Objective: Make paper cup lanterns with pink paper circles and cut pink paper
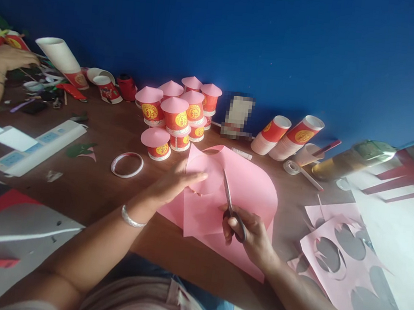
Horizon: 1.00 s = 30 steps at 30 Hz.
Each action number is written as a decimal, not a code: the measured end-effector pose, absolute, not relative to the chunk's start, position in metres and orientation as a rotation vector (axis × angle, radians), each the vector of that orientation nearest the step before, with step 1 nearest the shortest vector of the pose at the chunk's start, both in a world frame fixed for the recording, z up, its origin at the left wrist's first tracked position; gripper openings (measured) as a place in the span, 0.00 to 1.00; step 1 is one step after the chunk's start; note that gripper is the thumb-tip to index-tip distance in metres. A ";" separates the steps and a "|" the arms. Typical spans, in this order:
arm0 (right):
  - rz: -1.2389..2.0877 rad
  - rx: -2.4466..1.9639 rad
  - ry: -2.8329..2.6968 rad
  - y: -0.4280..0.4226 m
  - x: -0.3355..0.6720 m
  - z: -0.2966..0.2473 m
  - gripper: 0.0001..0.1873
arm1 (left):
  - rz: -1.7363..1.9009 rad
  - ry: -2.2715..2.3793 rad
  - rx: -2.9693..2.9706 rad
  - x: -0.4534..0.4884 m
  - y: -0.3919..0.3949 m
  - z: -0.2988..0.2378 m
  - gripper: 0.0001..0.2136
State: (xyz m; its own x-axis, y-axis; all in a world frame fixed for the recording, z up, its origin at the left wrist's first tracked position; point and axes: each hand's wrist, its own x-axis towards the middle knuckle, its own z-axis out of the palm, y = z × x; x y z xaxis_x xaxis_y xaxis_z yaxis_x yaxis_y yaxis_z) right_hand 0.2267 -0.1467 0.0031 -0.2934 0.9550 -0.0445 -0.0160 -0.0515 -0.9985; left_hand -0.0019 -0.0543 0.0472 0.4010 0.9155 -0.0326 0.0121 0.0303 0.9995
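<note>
A sheet of pink paper is lifted over the brown table, curling at its far edge. My left hand grips the sheet's left side, thumb on top and fingers behind. My right hand is closed round the handles of a pair of scissors. Their blades point away from me into the middle of the sheet. A silver bangle sits on my left wrist.
Red paper cups with pink cone lids are stacked behind the sheet. A tape roll, a white power strip, lying cup stacks and pink offcuts with round holes surround them. Another person's hand rests far left.
</note>
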 end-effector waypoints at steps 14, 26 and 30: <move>1.427 -1.105 -1.448 -0.147 0.225 0.007 0.27 | 0.937 0.801 1.571 -0.003 -0.050 0.056 0.27; 1.407 -1.107 -1.485 -0.147 0.226 0.009 0.28 | 0.957 0.774 1.574 -0.004 -0.050 0.062 0.31; 1.425 -1.086 -1.463 -0.148 0.226 0.008 0.27 | 0.956 0.798 1.564 -0.004 -0.051 0.060 0.30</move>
